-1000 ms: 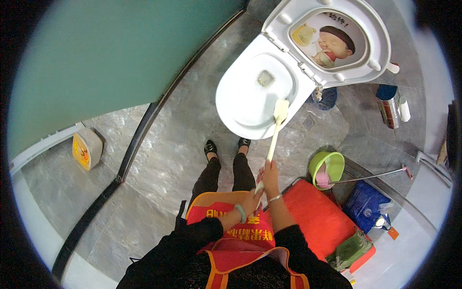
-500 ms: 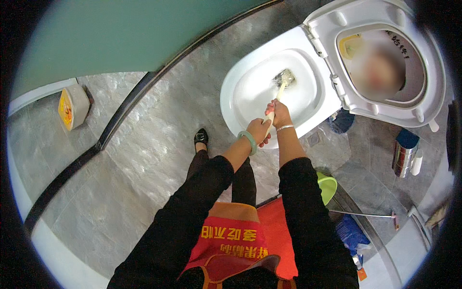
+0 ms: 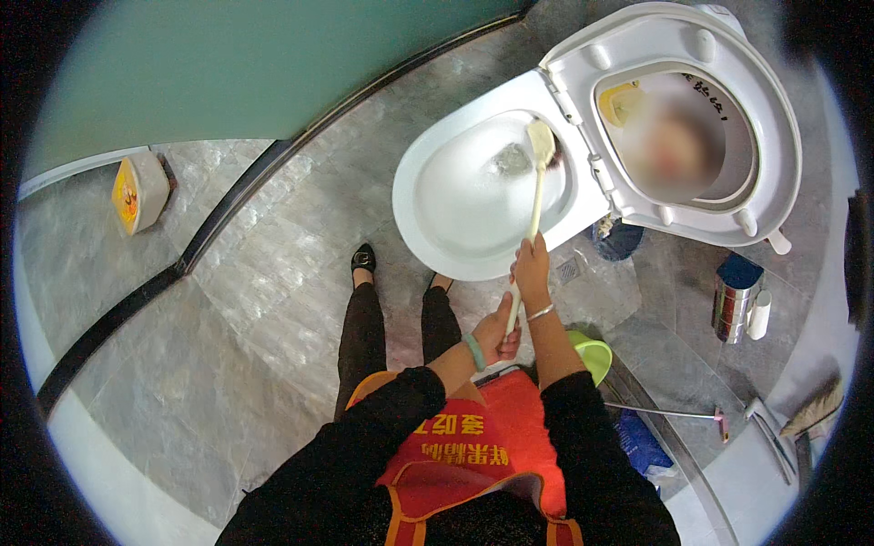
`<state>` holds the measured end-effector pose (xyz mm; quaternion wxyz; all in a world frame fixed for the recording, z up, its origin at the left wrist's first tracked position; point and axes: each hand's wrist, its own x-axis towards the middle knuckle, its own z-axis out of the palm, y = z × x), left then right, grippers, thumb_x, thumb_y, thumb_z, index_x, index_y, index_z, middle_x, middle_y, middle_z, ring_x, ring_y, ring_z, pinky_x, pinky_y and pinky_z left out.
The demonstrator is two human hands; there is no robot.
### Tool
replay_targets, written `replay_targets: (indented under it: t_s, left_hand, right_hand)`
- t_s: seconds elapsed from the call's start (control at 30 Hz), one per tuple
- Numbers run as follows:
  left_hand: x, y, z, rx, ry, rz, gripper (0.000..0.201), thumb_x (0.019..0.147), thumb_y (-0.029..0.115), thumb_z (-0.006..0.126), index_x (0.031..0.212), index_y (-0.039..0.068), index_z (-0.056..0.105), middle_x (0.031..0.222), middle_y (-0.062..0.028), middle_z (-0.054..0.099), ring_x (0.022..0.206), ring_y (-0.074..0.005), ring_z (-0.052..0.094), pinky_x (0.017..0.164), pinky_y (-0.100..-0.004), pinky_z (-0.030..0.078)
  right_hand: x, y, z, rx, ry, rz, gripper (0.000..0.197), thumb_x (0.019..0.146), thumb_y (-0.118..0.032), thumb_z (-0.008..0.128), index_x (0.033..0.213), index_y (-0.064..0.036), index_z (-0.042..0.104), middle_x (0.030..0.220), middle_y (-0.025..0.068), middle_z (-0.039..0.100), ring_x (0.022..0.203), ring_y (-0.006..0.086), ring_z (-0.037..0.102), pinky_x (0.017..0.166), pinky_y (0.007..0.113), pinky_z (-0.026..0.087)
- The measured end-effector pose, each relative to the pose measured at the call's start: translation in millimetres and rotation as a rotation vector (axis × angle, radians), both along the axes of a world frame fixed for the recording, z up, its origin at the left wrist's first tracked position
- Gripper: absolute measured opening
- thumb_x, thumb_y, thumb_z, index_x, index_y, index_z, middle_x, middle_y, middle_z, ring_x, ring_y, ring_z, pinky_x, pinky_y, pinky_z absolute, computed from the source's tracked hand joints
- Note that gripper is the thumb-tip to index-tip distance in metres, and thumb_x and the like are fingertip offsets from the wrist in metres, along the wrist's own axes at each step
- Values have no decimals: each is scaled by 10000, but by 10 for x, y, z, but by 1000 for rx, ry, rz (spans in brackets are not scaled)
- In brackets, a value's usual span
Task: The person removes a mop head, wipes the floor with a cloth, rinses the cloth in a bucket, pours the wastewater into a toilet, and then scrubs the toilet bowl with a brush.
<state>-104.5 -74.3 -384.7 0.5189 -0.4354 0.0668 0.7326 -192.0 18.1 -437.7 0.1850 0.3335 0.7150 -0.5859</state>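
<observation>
A white toilet stands at the upper right, its seat and lid raised. Both my hands are closed round the long cream handle of a toilet brush. My right hand grips the handle higher up, nearer the bowl's near rim. Lower down, my left hand wraps the handle's end, close to my red apron. The brush head lies against the inner wall at the back of the bowl, beside the drain water; its bristles are mostly hidden beneath its pale back.
Right of the toilet are a dark bin and a metal canister. A green basin, a squeegee-like pole and a broom head are lower right. At left, a green partition stands near a carton.
Both hands have drawn back toward my body with the brush handle. The brush head has moved from the drain to the bowl's back wall. The view has shifted slightly.
</observation>
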Motion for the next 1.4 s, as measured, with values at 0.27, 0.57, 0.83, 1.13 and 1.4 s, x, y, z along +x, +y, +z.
replay_targets:
  t_s: [0.27,0.57,0.83,1.13,1.4]
  left_hand:
    - [408,-1603,124,-260,42,-766,663,654,775,415,781,125,441,520,17,367,367,-78,301,318,-244,243]
    - [-603,-1768,330,-415,387,-482,362,901,434,367,864,76,405,551,-50,437,360,-124,378,303,-266,303]
    - [-1198,-477,-524,-527,473,-369,402,867,485,412,877,87,467,543,-35,442,370,-118,405,287,-260,323]
    - [195,-1691,369,-393,358,-785,643,759,712,329,627,102,482,462,-11,419,310,-113,344,293,-238,272]
    - [-463,-1048,-347,-42,20,-515,626,761,709,321,599,112,419,450,-30,395,315,-120,371,280,-254,273]
  right_hand:
    - [1239,-1062,-172,-439,-319,-530,60,877,-130,398,899,-95,355,650,81,420,501,202,483,424,384,478]
    - [-36,-1419,-113,-857,-363,-618,132,880,-152,429,804,-50,395,632,55,422,483,151,420,447,301,421]
    - [-746,-213,-1093,-576,-237,-454,176,837,-93,430,669,-43,422,529,57,414,396,169,411,382,306,386]
    - [884,-1101,41,-370,-331,-336,58,839,-62,398,878,-42,361,568,79,432,395,214,484,353,334,448]
    - [173,-557,-551,-303,-109,-444,115,865,-145,389,812,-43,384,566,59,429,379,191,475,339,321,415]
